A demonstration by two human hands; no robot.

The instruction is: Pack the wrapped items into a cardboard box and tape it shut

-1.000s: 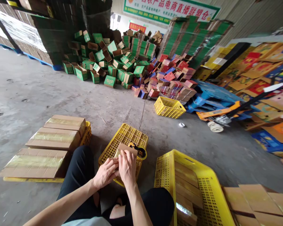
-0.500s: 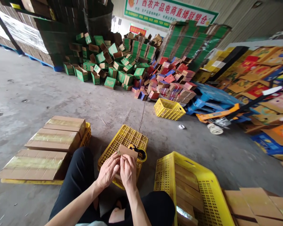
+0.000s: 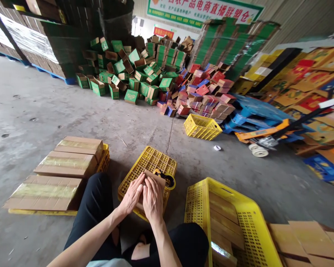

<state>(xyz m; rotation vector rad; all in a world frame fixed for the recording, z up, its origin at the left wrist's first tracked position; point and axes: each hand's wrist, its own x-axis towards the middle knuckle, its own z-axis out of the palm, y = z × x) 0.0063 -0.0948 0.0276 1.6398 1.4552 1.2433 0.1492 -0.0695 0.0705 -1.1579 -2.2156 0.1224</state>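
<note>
In front of me a small brown cardboard box [image 3: 156, 178] rests on an upturned yellow plastic crate [image 3: 144, 160]. My left hand [image 3: 132, 195] lies along its left side, fingers stretched out. My right hand [image 3: 153, 199] lies flat across the near part of the cardboard, close beside the left. The two hands cover most of the box. Just right of it, a tape dispenser [image 3: 169, 181] with a dark round centre and a yellow rim sits on the crate.
Taped cartons [image 3: 44, 189] lie on yellow crates to my left. A yellow crate [image 3: 247, 207] at my right holds flat cardboard, with more cardboard [image 3: 303, 237] beyond. Ahead are another yellow crate [image 3: 202, 128], a white roll [image 3: 217, 148], a pallet jack [image 3: 264, 137] and piled green boxes [image 3: 132, 96].
Both hands have flattened against the cardboard; the right fingers, bunched at its edge before, now stretch over it. The camera view has shifted slightly.
</note>
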